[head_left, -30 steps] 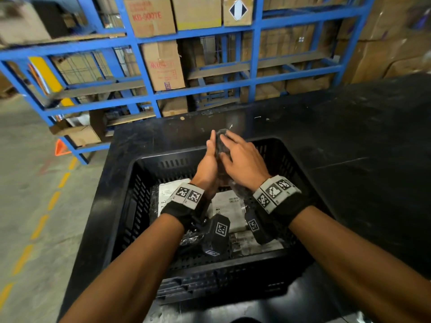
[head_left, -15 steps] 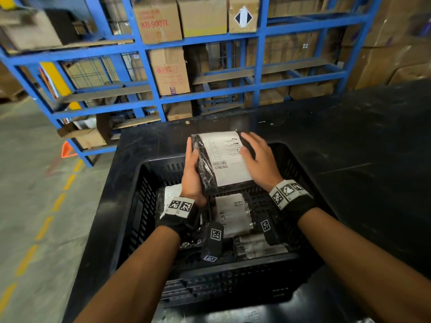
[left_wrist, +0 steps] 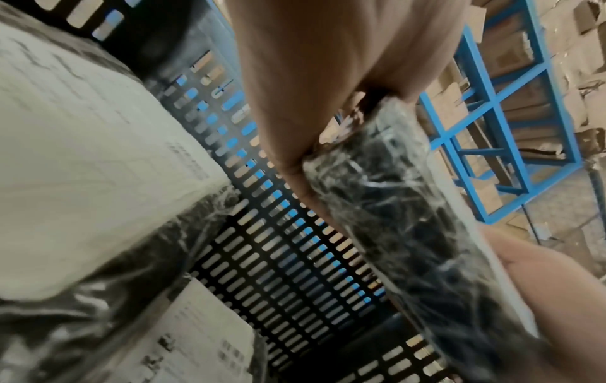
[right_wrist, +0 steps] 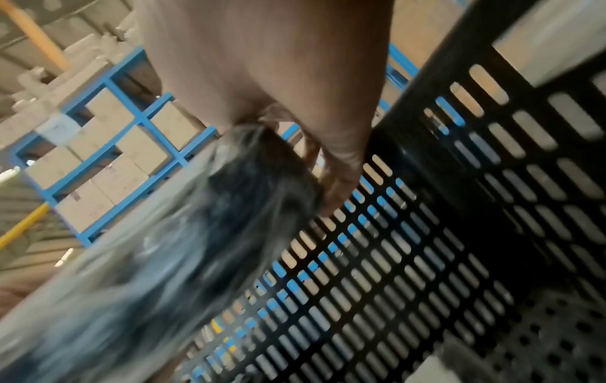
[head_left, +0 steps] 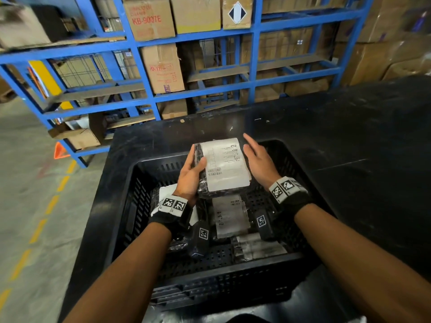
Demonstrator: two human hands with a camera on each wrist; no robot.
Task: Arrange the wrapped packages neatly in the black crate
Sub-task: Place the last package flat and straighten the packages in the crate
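Three labelled packages lie on the black crate [head_left: 140,183] floor; a fourth, the wrapped package [head_left: 224,169], is above the far half, label up. My left hand [head_left: 190,178] grips its left edge, thumb on top. My right hand [head_left: 258,159] is beside its right edge, fingers straight; contact unclear. Free perforated floor shows at the crate's right side. The crate sits on the dark worktop [head_left: 349,141].

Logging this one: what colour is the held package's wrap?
Black under clear film, white label on top; the held package shows best in the head view.
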